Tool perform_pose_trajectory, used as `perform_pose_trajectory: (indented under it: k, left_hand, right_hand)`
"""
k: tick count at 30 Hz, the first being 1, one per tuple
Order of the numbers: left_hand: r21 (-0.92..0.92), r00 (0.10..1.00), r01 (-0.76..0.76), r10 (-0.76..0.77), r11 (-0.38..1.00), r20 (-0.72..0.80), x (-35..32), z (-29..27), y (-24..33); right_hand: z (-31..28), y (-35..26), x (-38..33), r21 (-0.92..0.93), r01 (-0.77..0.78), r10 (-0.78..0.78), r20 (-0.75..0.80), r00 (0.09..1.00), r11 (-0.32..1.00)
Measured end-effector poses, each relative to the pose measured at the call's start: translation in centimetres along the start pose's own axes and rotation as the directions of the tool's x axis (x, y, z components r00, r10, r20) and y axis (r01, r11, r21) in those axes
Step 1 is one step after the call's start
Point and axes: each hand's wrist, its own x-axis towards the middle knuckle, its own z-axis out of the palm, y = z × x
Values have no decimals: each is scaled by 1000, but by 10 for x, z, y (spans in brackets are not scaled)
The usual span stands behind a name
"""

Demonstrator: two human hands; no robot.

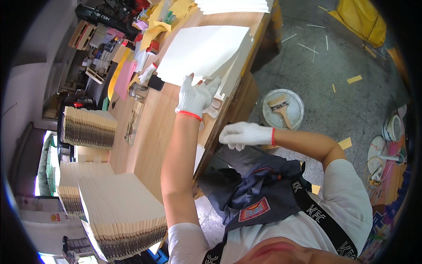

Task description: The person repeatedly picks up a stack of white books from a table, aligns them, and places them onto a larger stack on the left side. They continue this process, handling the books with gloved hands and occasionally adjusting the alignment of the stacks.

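Observation:
My left hand (195, 96), in a white knit glove with a red cuff, reaches to the near edge of a large white sheet (204, 48) on the wooden table. Its fingers are spread, with some bare fingertips showing at the sheet's edge. The sheet bows up along its right side above a white stack (235, 75). My right hand (247, 134), gloved the same way, hangs in front of the table edge, slightly blurred. Its fingers are loosely bent, and nothing shows in them. White finger-like pieces (212, 109) lie beside my left wrist.
Thick stacks of boards (123, 211) stand at the left, with another stack (90, 125) behind. A glass jar (138, 91) and a black block (155, 82) sit on the table (154, 127). A brush (281, 109) rests on a round tub (300, 110) on the floor. Paper scraps (354, 79) litter the floor.

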Motion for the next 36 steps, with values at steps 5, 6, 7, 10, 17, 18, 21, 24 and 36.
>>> perform_pose_trajectory:
  k: [5, 6, 7, 10, 17, 18, 21, 24, 36]
  left_hand:
    - [560, 888, -389, 459, 732, 17, 46, -2, -1]
    - [485, 918, -369, 394, 793, 54, 57, -7, 11]
    - [409, 940, -338, 327, 848, 100, 62, -6, 25]
    - [233, 929, -356, 316, 905, 192, 48, 5, 36]
    - [161, 926, -269, 209, 949, 314, 0, -93, 139]
    - [177, 924, -355, 316, 918, 214, -19, -120, 139]
    - [498, 878, -410, 479, 764, -13, -100, -177, 139]
    - [590, 836, -401, 544, 700, -77, -163, -221, 124]
    - [520, 678, -488, 680, 701, -280, -199, -391, 81]
  right_hand:
    - [-39, -44, 11, -345, 55, -145, -239, 960, 937]
    - [-46, -54, 15, -482, 76, -245, -300, 922, 873]
    - [-62, -57, 25, -538, 87, -290, -305, 907, 839]
    - [-102, -76, 34, -168, 187, -243, -434, 867, 968]
    - [-221, -91, 87, 583, 209, -83, -236, 968, 785]
    - [-205, -106, 89, 480, 132, 9, -281, 960, 867]
    - [-95, -129, 97, -10, 135, -128, -393, 911, 991]
    - [-94, -85, 161, -45, 125, -128, -80, 988, 991]
    - [59, -41, 233, -551, -19, 70, 71, 995, 834]
